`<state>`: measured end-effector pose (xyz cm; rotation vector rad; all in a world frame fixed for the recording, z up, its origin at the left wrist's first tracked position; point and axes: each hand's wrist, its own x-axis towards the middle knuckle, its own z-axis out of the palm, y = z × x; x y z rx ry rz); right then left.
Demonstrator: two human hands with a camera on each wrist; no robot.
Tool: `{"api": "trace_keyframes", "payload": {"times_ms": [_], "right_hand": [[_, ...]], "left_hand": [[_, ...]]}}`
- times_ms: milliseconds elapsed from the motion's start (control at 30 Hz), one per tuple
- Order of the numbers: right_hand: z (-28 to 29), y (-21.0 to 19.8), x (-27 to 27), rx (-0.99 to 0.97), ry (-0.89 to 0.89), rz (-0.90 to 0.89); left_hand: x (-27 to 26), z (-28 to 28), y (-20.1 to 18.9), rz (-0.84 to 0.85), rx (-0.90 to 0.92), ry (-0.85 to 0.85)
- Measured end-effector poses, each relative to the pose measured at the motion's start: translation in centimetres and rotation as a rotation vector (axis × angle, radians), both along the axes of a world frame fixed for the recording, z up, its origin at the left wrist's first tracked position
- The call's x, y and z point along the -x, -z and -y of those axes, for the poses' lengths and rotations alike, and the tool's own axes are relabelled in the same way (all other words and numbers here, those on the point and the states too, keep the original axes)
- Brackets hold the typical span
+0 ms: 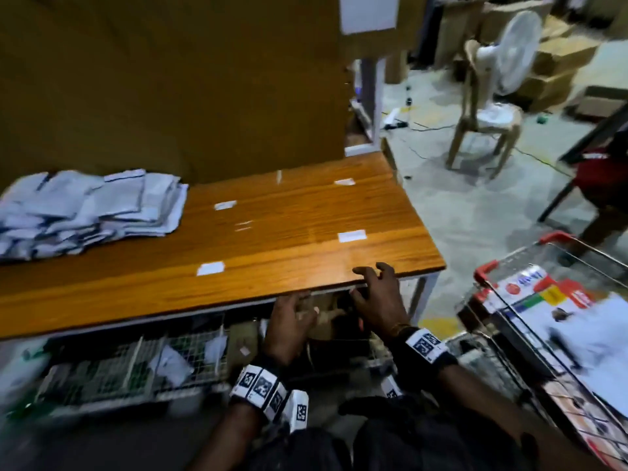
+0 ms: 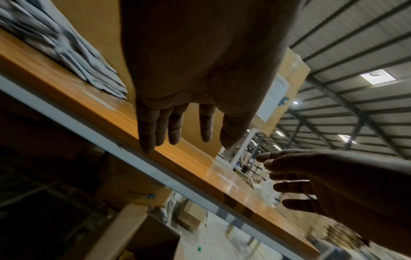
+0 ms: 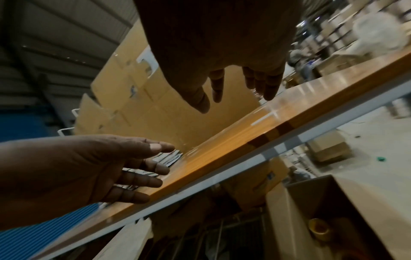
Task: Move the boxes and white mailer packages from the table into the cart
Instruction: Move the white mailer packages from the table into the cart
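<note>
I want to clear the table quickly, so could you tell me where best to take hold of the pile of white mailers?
Probably by its right-hand edge: the pile of white mailers lies flat and fanned on the table, left of both empty hands. Slide the left hand fingers under that overhanging edge and press the right hand on top.

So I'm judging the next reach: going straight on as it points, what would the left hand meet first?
Probably the table's front edge: the left hand points at it with straight fingers, empty. Depth is unclear; the mailer pile sits farther left.

Fan (image 1: 516, 52) on chair (image 1: 482, 130); wire bins (image 1: 112, 368) w/ scraps.
</note>
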<state>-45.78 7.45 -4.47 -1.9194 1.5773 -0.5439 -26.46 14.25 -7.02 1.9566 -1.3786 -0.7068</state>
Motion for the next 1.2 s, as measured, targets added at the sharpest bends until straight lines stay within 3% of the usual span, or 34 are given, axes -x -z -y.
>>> {"api": "trace_keyframes", "payload": {"times_ms": [400, 600, 933, 1200], "right_hand": [[-4.9, -2.2, -17.4, 0.037, -0.412, -0.037], [-5.5, -2.2, -23.4, 0.049, -0.515, -0.037], [-2.2, 0.0, -36.3, 0.007, -0.572, 0.04], [4.0, -0.2, -45.2, 0.028, -0.55, 0.123]], "left_hand": [[-13.4, -10.7, -2.1, -0.002, 0.042, -0.362], [-17.6, -12.5, -2.4, -0.014, 0.005, -0.424], [-28.2, -11.5, -2.6, -0.004, -0.116, -0.406], [-37.1, -5.6, -5.1, 0.056, -0.14, -0.414]]}}
